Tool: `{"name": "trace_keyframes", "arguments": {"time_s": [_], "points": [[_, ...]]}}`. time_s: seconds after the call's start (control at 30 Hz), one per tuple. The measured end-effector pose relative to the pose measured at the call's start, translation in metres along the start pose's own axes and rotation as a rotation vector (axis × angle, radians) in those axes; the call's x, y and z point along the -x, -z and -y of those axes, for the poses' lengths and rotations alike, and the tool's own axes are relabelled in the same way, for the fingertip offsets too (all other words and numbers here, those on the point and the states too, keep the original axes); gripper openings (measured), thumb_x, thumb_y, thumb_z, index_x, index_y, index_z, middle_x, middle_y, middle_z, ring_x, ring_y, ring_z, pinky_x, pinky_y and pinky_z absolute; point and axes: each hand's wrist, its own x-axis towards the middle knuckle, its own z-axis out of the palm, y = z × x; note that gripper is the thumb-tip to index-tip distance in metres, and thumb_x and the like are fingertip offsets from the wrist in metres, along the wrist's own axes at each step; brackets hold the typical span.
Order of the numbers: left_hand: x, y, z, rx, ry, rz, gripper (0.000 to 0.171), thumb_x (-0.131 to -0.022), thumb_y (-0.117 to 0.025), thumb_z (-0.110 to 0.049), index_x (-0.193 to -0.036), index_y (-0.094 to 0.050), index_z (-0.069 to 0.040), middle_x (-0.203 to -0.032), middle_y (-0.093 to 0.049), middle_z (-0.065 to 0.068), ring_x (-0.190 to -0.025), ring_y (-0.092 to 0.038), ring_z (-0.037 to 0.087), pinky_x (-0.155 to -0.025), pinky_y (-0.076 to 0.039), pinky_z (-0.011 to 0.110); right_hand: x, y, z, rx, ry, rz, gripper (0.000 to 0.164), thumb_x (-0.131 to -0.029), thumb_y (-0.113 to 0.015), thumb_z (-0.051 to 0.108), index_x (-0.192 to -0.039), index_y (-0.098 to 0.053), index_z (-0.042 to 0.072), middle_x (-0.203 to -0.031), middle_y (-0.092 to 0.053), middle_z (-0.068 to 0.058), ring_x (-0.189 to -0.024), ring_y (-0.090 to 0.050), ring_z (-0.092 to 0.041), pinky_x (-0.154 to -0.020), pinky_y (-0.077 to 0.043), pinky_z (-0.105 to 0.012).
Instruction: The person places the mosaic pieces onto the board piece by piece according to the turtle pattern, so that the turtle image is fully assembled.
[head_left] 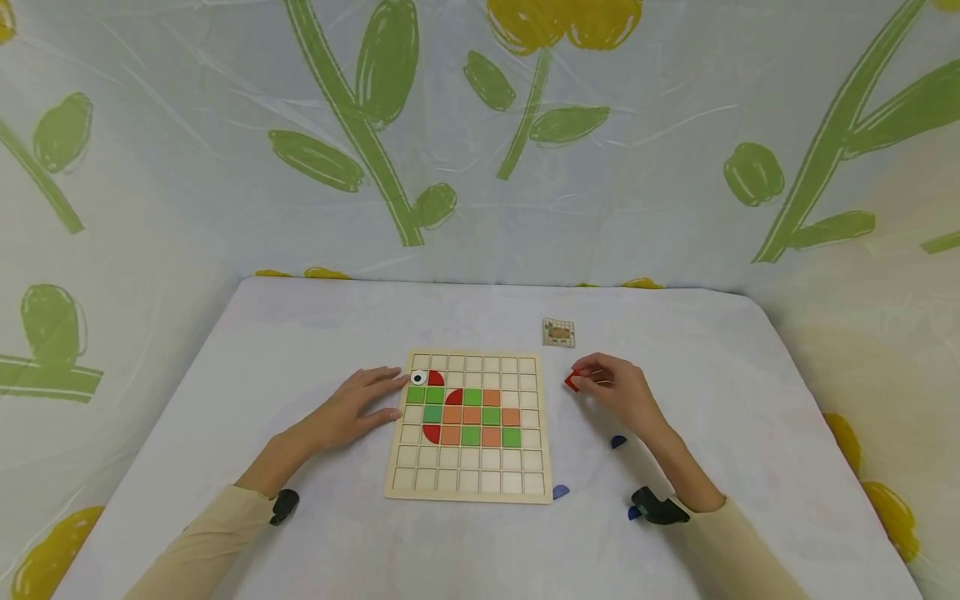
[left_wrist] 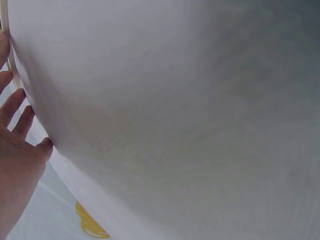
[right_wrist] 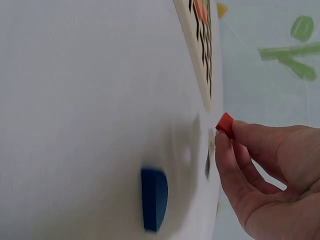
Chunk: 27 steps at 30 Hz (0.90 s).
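Observation:
A square wooden grid board [head_left: 468, 485] lies mid-table, with green, orange and red tiles and a white eye tile [head_left: 418, 378] set in its cells. My left hand [head_left: 352, 410] rests at the board's left edge, fingers loosely spread, fingertips right at the rim. To the right of the board, my right hand [head_left: 617, 392] pinches a small red tile [right_wrist: 226, 124] between thumb and fingertips, above the table. In the right wrist view, the board [right_wrist: 194, 47] shows edge-on beyond that hand, and a dark blue half-round piece [right_wrist: 154, 199] lies below it.
Behind the right hand lies a small picture card [head_left: 558, 332]. A dark blue half-round piece [head_left: 618, 442] sits near the right forearm, and a lighter blue piece [head_left: 561, 492] touches the board's lower right corner. Another blue piece [head_left: 634, 513] is partly hidden by the wrist camera.

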Motion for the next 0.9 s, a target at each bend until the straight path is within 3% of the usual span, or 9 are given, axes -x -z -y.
{"name": "trace_keyframes", "arguments": {"time_s": [0.13,0.27,0.63,0.9], "points": [[0.0,-0.001,0.001,0.004,-0.006,-0.004,0.057,-0.1,-0.07,-0.024,-0.151,-0.052,-0.007,-0.157,-0.044,0.019,-0.145,-0.036,0.041,-0.118,-0.025,0.063,-0.002,-0.012,0.008,-0.035,0.024,0.033,0.017,-0.093,-0.077,0.006,-0.108,-0.073,0.0,-0.096,-0.074,-0.008,-0.091,-0.072,-0.026,-0.083,-0.059,-0.034],[0.0,-0.001,0.0,0.004,-0.021,-0.017,0.057,-0.1,-0.07,-0.023,-0.151,-0.052,-0.007,-0.156,-0.044,0.02,-0.143,-0.038,0.042,-0.116,-0.029,0.063,-0.005,-0.023,0.017,-0.067,0.051,0.061,0.016,-0.092,-0.077,0.005,-0.107,-0.073,0.0,-0.097,-0.074,-0.007,-0.092,-0.071,-0.025,-0.086,-0.059,-0.038],[0.0,0.0,0.0,0.009,-0.005,-0.009,0.057,-0.099,-0.071,-0.023,-0.151,-0.052,-0.007,-0.157,-0.044,0.019,-0.144,-0.037,0.041,-0.115,-0.032,0.061,-0.013,-0.052,0.036,-0.11,0.095,0.141,0.015,-0.092,-0.078,0.006,-0.106,-0.074,0.003,-0.097,-0.074,-0.004,-0.091,-0.07,-0.02,-0.085,-0.059,-0.033],[-0.001,0.0,0.001,0.007,0.001,-0.001,0.058,-0.1,-0.071,-0.024,-0.151,-0.052,-0.007,-0.158,-0.043,0.019,-0.145,-0.036,0.041,-0.117,-0.029,0.061,-0.012,-0.063,0.042,-0.115,0.117,0.201,0.014,-0.093,-0.076,0.005,-0.107,-0.073,0.002,-0.096,-0.073,-0.002,-0.089,-0.068,-0.017,-0.085,-0.059,-0.034]]}}
